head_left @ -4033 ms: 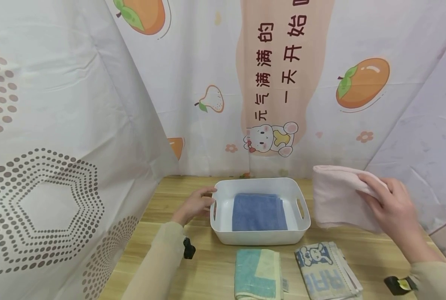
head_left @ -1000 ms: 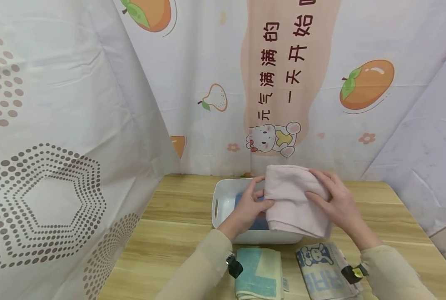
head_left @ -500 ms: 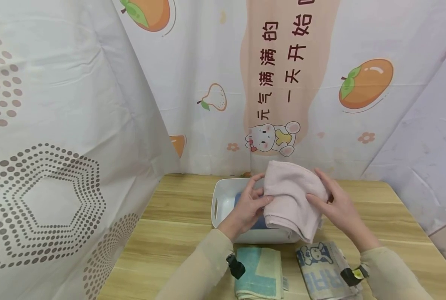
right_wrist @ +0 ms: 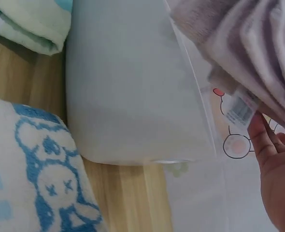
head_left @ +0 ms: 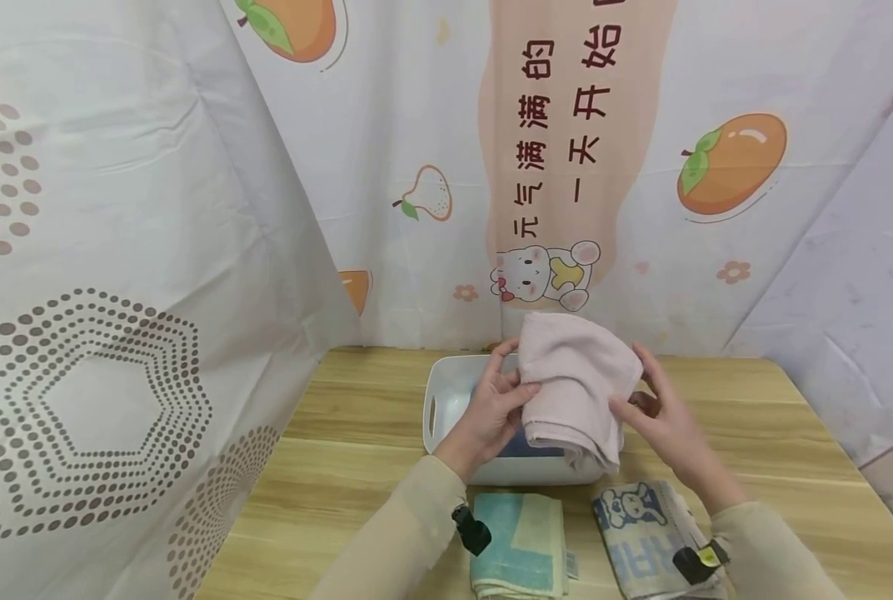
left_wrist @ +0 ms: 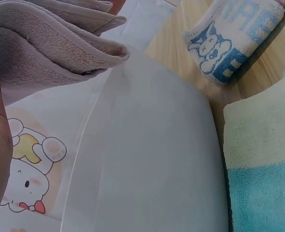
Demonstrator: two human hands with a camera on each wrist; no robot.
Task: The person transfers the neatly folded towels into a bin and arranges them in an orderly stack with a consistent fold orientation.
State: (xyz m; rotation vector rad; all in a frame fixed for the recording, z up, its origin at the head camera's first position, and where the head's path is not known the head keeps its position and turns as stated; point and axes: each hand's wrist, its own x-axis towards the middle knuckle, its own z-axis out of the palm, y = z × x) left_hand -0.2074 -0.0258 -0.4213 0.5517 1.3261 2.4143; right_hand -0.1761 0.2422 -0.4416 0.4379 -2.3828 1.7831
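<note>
Both hands hold a folded pale pink towel [head_left: 577, 375] above the white bin [head_left: 441, 392]. My left hand [head_left: 490, 410] pinches its left edge, thumb in front and fingers behind. At the right edge, my right hand [head_left: 664, 421] grips the towel between thumb and fingers. In the right wrist view the folded layers of the pink towel [right_wrist: 258, 43] fan apart, and a small white label [right_wrist: 240, 110] hangs near the fingers. A blue towel [head_left: 525, 446] lies inside the bin, mostly hidden by the left hand and the pink towel.
On the wooden table [head_left: 356, 500], in front of the bin, lie a folded teal and cream towel [head_left: 517, 542] and, to its right, a blue and beige towel [head_left: 645, 537] with a rabbit pattern. A printed curtain [head_left: 416, 275] stands behind, another [head_left: 117, 333] at the left.
The pink towel came from the right of the bin to above it. My left hand left the bin's side and took hold of it too. Recently the towel shifted slightly left and its lower edge bent.
</note>
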